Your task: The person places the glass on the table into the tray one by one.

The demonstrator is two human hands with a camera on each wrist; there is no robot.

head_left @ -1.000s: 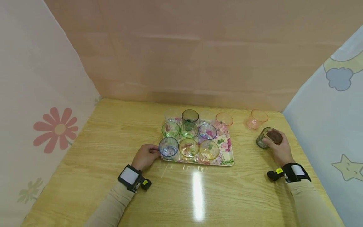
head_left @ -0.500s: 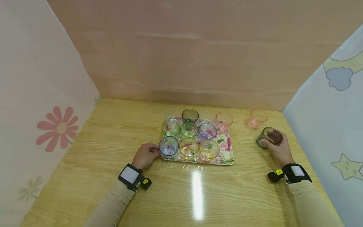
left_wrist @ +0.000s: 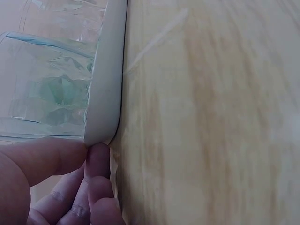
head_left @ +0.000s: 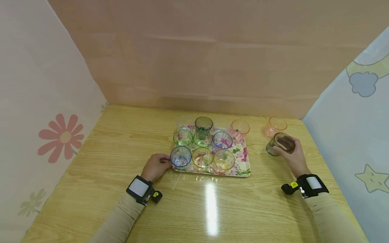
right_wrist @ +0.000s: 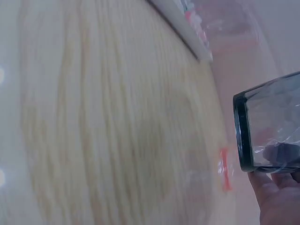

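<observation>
My left hand [head_left: 156,167] pinches the near left corner of a floral tray [head_left: 242,171] between thumb and fingers; the left wrist view shows this at the tray's pale rim [left_wrist: 105,89]. Several coloured glasses stand on the tray, among them a blue glass [head_left: 181,162] closest to that hand. To the right of the tray, my right hand [head_left: 295,158] grips a dark smoky-green glass [head_left: 271,147] round its side. In the right wrist view this glass [right_wrist: 274,119] appears raised off the table, and its far side is partly hidden by the fingers.
A pink glass [head_left: 275,128] stands on the wooden table [head_left: 243,209] behind the right hand. Another pink glass [head_left: 240,130] is at the tray's back right. The tray's right strip shows bare floral pattern [head_left: 241,155]. Walls [head_left: 194,67] bound the table at back and sides.
My right hand has moved a little left and away from me, carrying the smoky-green glass toward the tray. The left hand and the tray stay where they were.
</observation>
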